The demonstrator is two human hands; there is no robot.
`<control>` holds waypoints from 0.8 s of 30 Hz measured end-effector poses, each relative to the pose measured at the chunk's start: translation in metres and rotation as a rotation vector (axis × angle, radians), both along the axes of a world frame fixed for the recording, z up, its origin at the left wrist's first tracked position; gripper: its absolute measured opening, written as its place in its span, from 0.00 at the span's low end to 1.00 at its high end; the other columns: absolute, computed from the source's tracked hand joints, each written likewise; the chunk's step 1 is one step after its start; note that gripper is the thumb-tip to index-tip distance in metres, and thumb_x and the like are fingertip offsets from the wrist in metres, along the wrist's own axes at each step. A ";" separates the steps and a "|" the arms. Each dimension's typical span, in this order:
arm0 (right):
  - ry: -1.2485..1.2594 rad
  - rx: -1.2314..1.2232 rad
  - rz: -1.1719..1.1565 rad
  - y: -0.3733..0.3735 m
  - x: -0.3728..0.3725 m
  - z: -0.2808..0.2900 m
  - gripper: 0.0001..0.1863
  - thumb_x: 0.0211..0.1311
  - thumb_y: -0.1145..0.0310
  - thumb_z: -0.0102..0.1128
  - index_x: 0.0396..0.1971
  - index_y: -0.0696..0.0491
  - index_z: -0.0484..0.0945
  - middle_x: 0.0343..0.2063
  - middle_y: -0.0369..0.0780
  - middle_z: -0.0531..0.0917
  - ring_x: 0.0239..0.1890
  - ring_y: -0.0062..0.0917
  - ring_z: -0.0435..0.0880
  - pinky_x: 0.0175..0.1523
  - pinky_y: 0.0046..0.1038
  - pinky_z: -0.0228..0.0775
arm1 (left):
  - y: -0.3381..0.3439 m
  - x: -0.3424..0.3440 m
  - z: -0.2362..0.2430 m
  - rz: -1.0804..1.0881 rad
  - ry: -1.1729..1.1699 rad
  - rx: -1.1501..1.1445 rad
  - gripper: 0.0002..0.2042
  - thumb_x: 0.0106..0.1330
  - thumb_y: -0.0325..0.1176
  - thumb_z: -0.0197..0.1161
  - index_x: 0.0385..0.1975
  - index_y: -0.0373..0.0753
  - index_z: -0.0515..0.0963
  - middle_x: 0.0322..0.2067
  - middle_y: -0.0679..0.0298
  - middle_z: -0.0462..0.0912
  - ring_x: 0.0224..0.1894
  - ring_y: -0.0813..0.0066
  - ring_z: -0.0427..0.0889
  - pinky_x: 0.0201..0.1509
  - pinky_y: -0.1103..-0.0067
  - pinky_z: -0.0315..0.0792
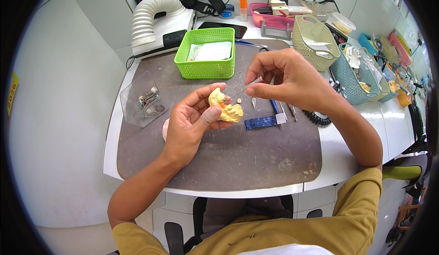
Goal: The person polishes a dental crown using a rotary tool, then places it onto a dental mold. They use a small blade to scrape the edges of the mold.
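My left hand grips a yellow dental plaster model, thumb in front and fingers behind, with an orange patch in its middle. My right hand pinches a thin instrument with a reddish end, its narrow shaft slanting down toward the model. Whether its tip touches the model I cannot tell. A small tooth-like piece shows just beside the model. Beneath my right hand lie a blue patterned strip and several slim tools, among them a metal handpiece. A pink rounded thing is partly hidden behind my left hand.
A green basket stands beyond my hands on the brown mat. To the left sits a clear tray of small burs and bits; behind it, a white machine with a ribbed hose. Pale baskets line the right.
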State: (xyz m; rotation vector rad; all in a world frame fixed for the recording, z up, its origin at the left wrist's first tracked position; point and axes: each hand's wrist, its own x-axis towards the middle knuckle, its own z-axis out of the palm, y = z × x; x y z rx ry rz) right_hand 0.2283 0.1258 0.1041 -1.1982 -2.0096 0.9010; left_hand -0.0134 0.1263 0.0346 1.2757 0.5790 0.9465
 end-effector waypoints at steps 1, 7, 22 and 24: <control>-0.002 -0.008 0.001 -0.001 0.000 0.000 0.08 0.61 0.68 0.70 0.31 0.57 0.81 0.23 0.30 0.80 0.26 0.08 0.76 0.30 0.14 0.66 | 0.000 0.000 0.000 0.001 -0.002 -0.002 0.22 0.72 0.33 0.61 0.63 0.33 0.68 0.49 0.57 0.80 0.52 0.72 0.81 0.52 0.74 0.83; -0.024 0.016 0.007 -0.001 -0.001 0.000 0.08 0.60 0.69 0.69 0.31 0.57 0.82 0.23 0.30 0.81 0.25 0.08 0.75 0.28 0.14 0.65 | 0.000 0.000 0.000 -0.001 -0.005 0.000 0.23 0.71 0.33 0.61 0.63 0.33 0.68 0.49 0.58 0.80 0.51 0.73 0.81 0.52 0.74 0.83; 0.061 0.301 0.028 0.003 -0.007 -0.015 0.16 0.64 0.60 0.66 0.27 0.59 0.83 0.16 0.39 0.82 0.19 0.20 0.80 0.28 0.25 0.70 | 0.000 -0.001 0.002 -0.019 -0.001 -0.002 0.22 0.71 0.32 0.61 0.63 0.33 0.68 0.49 0.59 0.80 0.51 0.73 0.81 0.52 0.73 0.83; 0.021 0.168 0.004 -0.003 -0.007 -0.010 0.14 0.63 0.61 0.67 0.28 0.58 0.83 0.18 0.39 0.83 0.21 0.20 0.81 0.29 0.25 0.70 | 0.000 -0.001 0.001 -0.021 -0.009 0.002 0.23 0.71 0.32 0.61 0.63 0.33 0.68 0.49 0.58 0.80 0.51 0.72 0.81 0.52 0.74 0.83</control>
